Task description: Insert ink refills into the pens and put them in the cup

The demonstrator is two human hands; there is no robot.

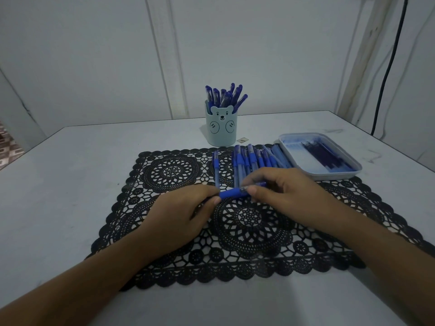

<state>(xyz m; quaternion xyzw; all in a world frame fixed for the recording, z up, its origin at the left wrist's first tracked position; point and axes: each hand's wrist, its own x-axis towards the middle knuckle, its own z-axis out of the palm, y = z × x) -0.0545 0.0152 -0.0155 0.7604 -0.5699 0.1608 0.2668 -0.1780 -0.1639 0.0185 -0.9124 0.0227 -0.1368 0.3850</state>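
Both hands hold one blue pen level above the black lace mat. My left hand pinches its left end. My right hand grips its right end, where a clear part shows at the fingertips. A row of several blue pens lies on the mat just behind the hands, with one pen lying apart to the left. The pale bear-face cup stands at the back with several blue pens in it. A white tray at the right holds dark ink refills.
The mat lies on a white table against a white wall. A small scrap lies to the right of the cup. A black cable hangs down the wall at the far right.
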